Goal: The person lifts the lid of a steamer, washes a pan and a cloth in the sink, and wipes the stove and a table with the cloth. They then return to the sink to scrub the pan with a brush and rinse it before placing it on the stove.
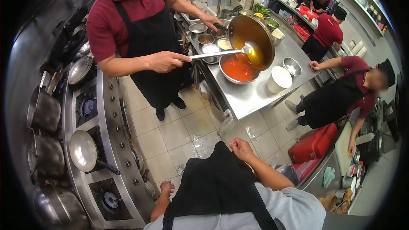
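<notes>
My left hand hangs low beside my black apron, fingers loosely apart and holding nothing. My right hand rests on the apron's upper edge with its fingers curled; whether it grips the cloth is unclear. Across the wet tiled floor, a person in a maroon shirt tilts a wok over a steel bowl of orange-red sauce. Their other hand holds a ladle inside the wok.
A gas range with an empty pan, a wok and dark pots runs along the left. The steel counter holds small bowls and a white tub. A red container stands on the right. Two other people work at the right.
</notes>
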{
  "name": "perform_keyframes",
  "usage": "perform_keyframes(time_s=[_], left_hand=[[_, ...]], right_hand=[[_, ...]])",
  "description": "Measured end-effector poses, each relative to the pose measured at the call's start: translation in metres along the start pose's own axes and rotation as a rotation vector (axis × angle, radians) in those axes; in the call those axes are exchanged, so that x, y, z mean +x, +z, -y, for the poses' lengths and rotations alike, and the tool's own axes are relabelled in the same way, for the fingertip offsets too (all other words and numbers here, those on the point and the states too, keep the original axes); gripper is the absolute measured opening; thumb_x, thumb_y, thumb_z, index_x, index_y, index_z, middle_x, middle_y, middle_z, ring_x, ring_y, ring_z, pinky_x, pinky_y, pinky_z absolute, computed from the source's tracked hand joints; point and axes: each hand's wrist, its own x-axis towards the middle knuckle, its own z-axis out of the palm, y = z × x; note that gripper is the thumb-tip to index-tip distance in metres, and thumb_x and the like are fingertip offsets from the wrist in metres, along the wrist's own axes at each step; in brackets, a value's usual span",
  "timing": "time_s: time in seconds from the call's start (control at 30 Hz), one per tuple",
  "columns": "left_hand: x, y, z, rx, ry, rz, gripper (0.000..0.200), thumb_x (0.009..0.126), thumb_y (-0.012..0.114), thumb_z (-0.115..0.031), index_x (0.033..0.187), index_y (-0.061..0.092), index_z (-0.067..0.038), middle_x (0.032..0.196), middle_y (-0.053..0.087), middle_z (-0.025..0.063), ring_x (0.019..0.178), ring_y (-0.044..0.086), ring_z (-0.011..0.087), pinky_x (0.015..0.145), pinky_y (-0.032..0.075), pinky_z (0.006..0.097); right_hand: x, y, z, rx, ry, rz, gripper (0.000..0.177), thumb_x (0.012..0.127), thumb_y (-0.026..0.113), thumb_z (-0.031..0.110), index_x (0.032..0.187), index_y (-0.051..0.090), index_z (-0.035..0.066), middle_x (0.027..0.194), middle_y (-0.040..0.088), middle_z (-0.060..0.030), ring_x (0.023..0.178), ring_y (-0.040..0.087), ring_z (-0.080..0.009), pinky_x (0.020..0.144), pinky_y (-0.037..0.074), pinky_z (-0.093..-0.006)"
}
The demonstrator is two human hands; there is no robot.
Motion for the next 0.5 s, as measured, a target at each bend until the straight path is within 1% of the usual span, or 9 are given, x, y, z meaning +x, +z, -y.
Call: perform_keyframes(time_s=[0.17, 0.23, 0.27, 0.33, 0.47, 0.5], left_hand=[[0.005, -0.004, 0.0, 0.023, 0.049, -0.025, 0.019, 0.087, 0.051, -0.018, 0.102, 0.054, -0.006, 0.08, 0.064, 0.0088, 0.059, 0.062, 0.0182, 0.045, 0.047, 0.0326], [0.001, -0.005, -0.003, 0.03, 0.063, -0.039, 0.019, 0.087, 0.05, -0.017, 0.101, 0.055, -0.006, 0.08, 0.064, 0.009, 0.059, 0.062, 0.0178, 0.045, 0.047, 0.0315], [0.001, -0.005, -0.005, 0.037, 0.074, -0.046, 0.019, 0.087, 0.05, -0.017, 0.101, 0.055, -0.005, 0.079, 0.063, 0.0089, 0.058, 0.062, 0.0174, 0.044, 0.046, 0.0307], [-0.001, -0.003, -0.007, 0.041, 0.085, -0.052, 0.018, 0.087, 0.049, -0.016, 0.1, 0.055, -0.005, 0.078, 0.063, 0.0089, 0.058, 0.061, 0.0169, 0.043, 0.045, 0.0299], [-0.002, 0.0, -0.008, 0.058, 0.117, -0.047, 0.017, 0.087, 0.049, -0.015, 0.099, 0.055, -0.004, 0.077, 0.063, 0.0078, 0.057, 0.061, 0.0159, 0.042, 0.044, 0.0299], [-0.003, 0.001, -0.008, 0.061, 0.135, -0.054, 0.016, 0.087, 0.049, -0.015, 0.098, 0.055, -0.005, 0.076, 0.063, 0.0073, 0.057, 0.061, 0.0156, 0.042, 0.044, 0.0299]], right_hand=[[0.002, 0.001, 0.001, -0.007, 0.011, 0.007, 0.022, 0.084, 0.06, 0.023, 0.083, 0.061, 0.001, 0.073, 0.063, -0.0128, 0.067, 0.062, -0.0244, 0.063, 0.047, -0.0334], [0.003, 0.005, -0.005, -0.016, -0.071, -0.027, 0.023, 0.085, 0.061, 0.025, 0.081, 0.06, 0.003, 0.07, 0.063, -0.0156, 0.066, 0.062, -0.0305, 0.061, 0.047, -0.0379], [0.003, 0.004, -0.003, -0.018, -0.07, -0.027, 0.023, 0.085, 0.061, 0.025, 0.081, 0.06, 0.003, 0.07, 0.063, -0.0156, 0.066, 0.062, -0.0305, 0.061, 0.047, -0.0379], [0.002, 0.002, 0.001, -0.019, -0.027, 0.005, 0.022, 0.084, 0.06, 0.024, 0.083, 0.06, 0.001, 0.071, 0.063, -0.0129, 0.066, 0.061, -0.0245, 0.062, 0.047, -0.0337], [0.002, 0.004, -0.001, -0.044, -0.034, 0.0, 0.023, 0.084, 0.06, 0.024, 0.083, 0.06, 0.001, 0.07, 0.063, -0.0129, 0.065, 0.061, -0.0247, 0.062, 0.047, -0.034], [0.002, 0.003, 0.001, -0.041, -0.015, 0.01, 0.023, 0.084, 0.061, 0.025, 0.082, 0.06, 0.002, 0.07, 0.063, -0.0142, 0.066, 0.062, -0.028, 0.062, 0.047, -0.0366]])
